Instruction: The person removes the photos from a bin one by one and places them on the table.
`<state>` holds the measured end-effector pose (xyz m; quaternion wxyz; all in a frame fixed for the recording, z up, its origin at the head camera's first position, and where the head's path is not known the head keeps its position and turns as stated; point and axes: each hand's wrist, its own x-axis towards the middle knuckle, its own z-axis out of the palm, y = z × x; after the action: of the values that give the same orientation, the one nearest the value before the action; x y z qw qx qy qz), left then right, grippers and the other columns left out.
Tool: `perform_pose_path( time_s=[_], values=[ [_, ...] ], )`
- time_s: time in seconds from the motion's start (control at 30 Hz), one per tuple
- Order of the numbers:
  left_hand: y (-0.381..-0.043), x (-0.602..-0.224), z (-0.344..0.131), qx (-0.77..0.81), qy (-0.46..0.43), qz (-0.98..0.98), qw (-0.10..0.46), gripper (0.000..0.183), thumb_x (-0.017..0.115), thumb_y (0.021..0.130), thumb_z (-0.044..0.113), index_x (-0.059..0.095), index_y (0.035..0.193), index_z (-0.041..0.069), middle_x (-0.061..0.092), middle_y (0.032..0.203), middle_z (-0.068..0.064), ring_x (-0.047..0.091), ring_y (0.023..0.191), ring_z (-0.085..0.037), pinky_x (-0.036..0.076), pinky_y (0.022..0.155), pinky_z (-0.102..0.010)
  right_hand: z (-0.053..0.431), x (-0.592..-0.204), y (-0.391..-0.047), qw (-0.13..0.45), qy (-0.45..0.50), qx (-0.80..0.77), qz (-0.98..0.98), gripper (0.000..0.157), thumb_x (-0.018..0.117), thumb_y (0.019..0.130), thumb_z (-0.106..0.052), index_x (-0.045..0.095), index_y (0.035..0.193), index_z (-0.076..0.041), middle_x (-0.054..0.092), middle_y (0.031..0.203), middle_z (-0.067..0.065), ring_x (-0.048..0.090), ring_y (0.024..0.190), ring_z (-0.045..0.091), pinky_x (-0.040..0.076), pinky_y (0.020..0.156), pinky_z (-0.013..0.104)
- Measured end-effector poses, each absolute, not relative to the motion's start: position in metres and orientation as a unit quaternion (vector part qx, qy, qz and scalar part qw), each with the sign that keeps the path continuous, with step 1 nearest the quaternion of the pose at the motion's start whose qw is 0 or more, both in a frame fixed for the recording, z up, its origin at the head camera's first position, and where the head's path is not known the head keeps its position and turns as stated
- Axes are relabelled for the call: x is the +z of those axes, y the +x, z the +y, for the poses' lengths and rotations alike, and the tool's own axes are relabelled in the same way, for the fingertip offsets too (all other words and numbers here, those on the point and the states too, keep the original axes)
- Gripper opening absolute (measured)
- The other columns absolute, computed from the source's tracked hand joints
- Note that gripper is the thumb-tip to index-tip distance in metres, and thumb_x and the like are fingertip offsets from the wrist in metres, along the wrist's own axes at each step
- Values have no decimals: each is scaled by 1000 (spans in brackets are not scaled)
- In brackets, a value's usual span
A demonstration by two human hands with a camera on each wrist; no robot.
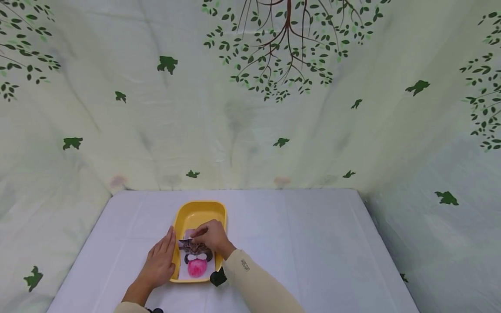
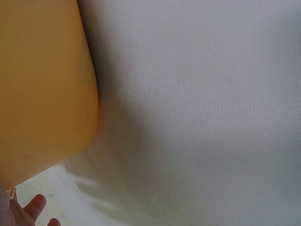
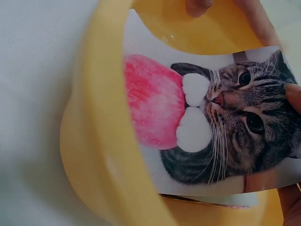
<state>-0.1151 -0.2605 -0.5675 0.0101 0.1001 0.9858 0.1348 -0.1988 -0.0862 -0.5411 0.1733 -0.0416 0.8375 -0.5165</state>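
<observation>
Head view: nearest me are my beige sleeves [image 1: 258, 282], with a small black piece [image 1: 218, 277] beside the right cuff, by the tray's near right corner. My left hand [image 1: 158, 261] lies along the left side of the yellow tray [image 1: 199, 214], fingers straight and gripping nothing, which I judge is to steady the tray against sliding.

Inside the tray is the picture [image 1: 197, 251], its pink ball end toward me and the cat's face beyond. My right hand [image 1: 213, 235] reaches over the tray's right side and pinches the picture near its far end, by the cat's forehead, fingers narrow on it. A grip there probably leaves most of the print uncovered and lets the sheet tilt; the right wrist view shows it slightly bowed, above other sheets [image 3: 247, 199] whose edges peep out beneath. What those show, I cannot tell.

Past my hand lies the tray's bare far end, then the white surface [image 1: 305, 243]. Behind stands a pale cloth wall [image 1: 235, 126] printed with green leaves and, higher up, branches [image 1: 288, 30].
</observation>
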Motion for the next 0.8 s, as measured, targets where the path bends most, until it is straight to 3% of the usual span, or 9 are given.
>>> perform_pose_path(
  time_s=[0.47, 0.6, 0.8],
  values=[
    [-113, -570, -261, 128, 98, 987, 10, 79, 54, 82, 6, 14, 148, -11, 6, 159, -20, 23, 136, -45, 24, 105, -66, -76, -543, -195, 177, -68, -518, 834, 13, 78, 79, -18, 76, 92, -16, 65, 80, -11, 57, 76, 6, 54, 79, 24],
    [-114, -570, -261, 126, 96, 987, 11, 79, 55, 82, 7, 15, 148, -11, 7, 158, -21, 23, 136, -45, 24, 105, -66, -70, -549, -198, 154, -90, -545, 819, 9, 75, 83, -18, 72, 91, -16, 64, 83, -10, 56, 77, 6, 53, 80, 24],
    [-115, -570, -262, 120, 103, 987, 3, 77, 55, 81, 7, 19, 147, -12, 11, 157, -21, 25, 135, -44, 25, 105, -65, -50, -547, -212, 103, -58, -626, 771, 18, 78, 80, -18, 65, 93, -15, 62, 91, -5, 58, 82, 9, 53, 81, 28]
  ],
)
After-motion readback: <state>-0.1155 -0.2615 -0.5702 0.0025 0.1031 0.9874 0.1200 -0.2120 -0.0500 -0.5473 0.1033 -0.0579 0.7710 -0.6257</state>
